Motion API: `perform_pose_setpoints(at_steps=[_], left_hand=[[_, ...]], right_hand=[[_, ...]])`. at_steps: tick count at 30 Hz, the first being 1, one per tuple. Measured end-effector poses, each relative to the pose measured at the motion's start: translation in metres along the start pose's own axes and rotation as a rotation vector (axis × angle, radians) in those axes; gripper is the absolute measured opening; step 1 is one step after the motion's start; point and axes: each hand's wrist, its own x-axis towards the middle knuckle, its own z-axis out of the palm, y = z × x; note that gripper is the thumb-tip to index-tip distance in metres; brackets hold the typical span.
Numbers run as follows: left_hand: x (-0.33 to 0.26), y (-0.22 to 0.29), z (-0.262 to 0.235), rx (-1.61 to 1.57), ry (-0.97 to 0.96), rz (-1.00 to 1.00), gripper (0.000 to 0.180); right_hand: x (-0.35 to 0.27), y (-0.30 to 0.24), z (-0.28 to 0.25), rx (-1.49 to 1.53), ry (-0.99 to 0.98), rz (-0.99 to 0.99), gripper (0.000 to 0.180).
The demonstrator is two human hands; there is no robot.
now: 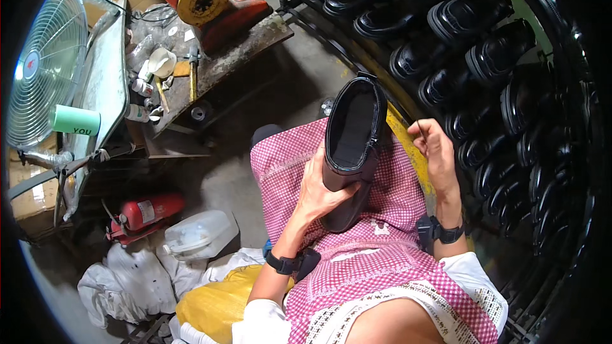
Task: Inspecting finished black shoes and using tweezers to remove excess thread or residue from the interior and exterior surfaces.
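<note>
A black boot [354, 140] stands tilted over my lap, its top opening facing up and its dark inside showing. Around the shaft, on the left side, my left hand [320, 191] is closed, thumb across the near side. My right hand [437, 153] is raised to the right of the boot, apart from it, with the fingers curled and pinched. A small dark sliver seems to show at its fingertips, too small to name. Under the boot lies my pink checked apron [290, 159].
Racks of black shoes [468, 16] rise on the right. A cluttered workbench [248, 41] stands at the far left, near a fan [48, 64] and a green cup [75, 121]. A red fire extinguisher [150, 211], plastic jug [201, 236] and yellow sack [220, 299] lie at the left.
</note>
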Motion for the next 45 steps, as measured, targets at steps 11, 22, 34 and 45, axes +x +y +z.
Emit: perform_pose_setpoints(at_steps=[11,22,34,45], left_hand=[[-0.002,-0.007,-0.001,-0.082,-0.057,-0.117,0.093],[-0.001,-0.005,-0.002,-0.069,-0.046,-0.065,0.092],[-0.001,-0.001,-0.004,0.027,-0.059,-0.010,0.089],[-0.002,0.001,-0.005,0.039,-0.053,0.026,0.088]], right_hand=[[-0.015,0.034,0.052,-0.201,0.083,-0.391,0.030],[-0.007,0.027,0.058,-0.271,0.153,-0.576,0.031],[-0.006,0.025,0.058,-0.207,0.163,-0.575,0.029],[-0.002,0.029,0.061,-0.236,0.160,-0.672,0.025]])
